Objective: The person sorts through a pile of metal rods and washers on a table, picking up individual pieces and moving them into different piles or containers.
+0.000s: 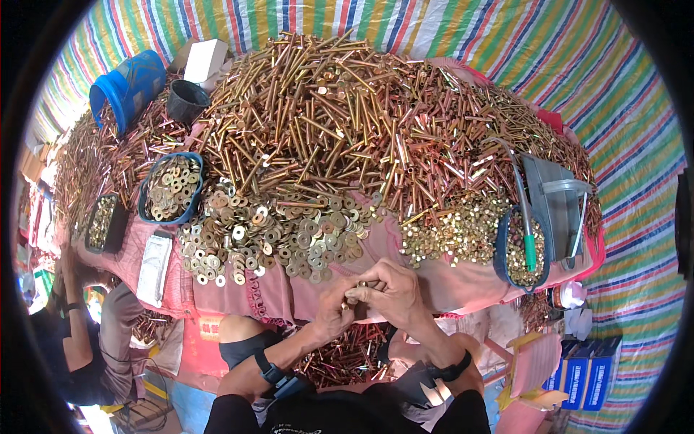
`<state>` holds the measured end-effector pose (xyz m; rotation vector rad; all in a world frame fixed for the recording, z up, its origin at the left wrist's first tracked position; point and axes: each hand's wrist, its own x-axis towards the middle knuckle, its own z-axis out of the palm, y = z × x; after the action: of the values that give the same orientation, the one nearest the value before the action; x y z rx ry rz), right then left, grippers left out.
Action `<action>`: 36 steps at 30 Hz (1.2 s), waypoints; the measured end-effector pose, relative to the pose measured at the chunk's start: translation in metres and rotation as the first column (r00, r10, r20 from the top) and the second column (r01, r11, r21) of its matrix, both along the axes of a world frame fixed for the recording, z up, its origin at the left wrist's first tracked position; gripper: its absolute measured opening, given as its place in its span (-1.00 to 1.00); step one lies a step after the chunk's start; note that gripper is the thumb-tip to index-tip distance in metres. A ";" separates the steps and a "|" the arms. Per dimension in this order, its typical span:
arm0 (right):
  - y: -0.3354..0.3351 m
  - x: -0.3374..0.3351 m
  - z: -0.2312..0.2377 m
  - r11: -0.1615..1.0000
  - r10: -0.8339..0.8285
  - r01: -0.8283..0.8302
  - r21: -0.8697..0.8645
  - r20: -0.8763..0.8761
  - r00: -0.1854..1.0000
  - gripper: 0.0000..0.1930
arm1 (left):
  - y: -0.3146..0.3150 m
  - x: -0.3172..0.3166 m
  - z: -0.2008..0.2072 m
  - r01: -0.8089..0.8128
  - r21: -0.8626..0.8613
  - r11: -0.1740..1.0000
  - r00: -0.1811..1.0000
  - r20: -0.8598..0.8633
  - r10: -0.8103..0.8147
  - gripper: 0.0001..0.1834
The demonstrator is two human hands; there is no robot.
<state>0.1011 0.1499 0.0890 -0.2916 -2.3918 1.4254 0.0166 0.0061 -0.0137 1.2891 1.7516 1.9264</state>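
Note:
My left hand (334, 309) is closed round a bolt, whose small brass-coloured end shows between the fingers. Close against it, my right hand (394, 288) has thumb and fingers pinched together; what they hold, if anything, is hidden. Both hands are over the front edge of a pink cloth (278, 295). Just beyond them spreads a heap of flat washers (264, 235). To its right lies a heap of small brass-coloured nuts (452, 235). Behind both rises a big pile of long brass-coloured bolts (318, 123). More bolts (347, 354) lie below my hands, between my knees.
A blue-rimmed tub of washers (147, 189) and a dark tray of nuts (119, 231) stand left. At right are a basket of nuts (504, 264), a green-handled tool (530, 249) and a grey scoop (549, 192). Another person's arm (78, 325) shows far left.

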 end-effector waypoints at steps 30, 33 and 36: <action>0.037 -0.027 -0.050 0.986 -0.143 0.113 0.125 0.269 0.953 -0.76 | 0.009 -0.009 0.001 -0.143 0.017 0.990 0.935 0.330 0.129 -0.67; 0.038 -0.033 -0.055 0.947 -0.114 0.061 0.317 0.152 0.982 -0.77 | 0.010 -0.008 0.000 -0.155 0.013 0.988 0.946 0.289 0.145 -0.69; 0.043 -0.032 -0.060 0.866 -0.110 0.052 0.498 0.088 0.990 -0.78 | 0.009 -0.007 -0.001 -0.146 -0.004 0.989 0.956 0.258 0.142 -0.71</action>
<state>0.0695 0.1925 0.0293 -0.3396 -2.6956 0.7283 0.0094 0.0146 -0.0144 0.8870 1.7416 2.0801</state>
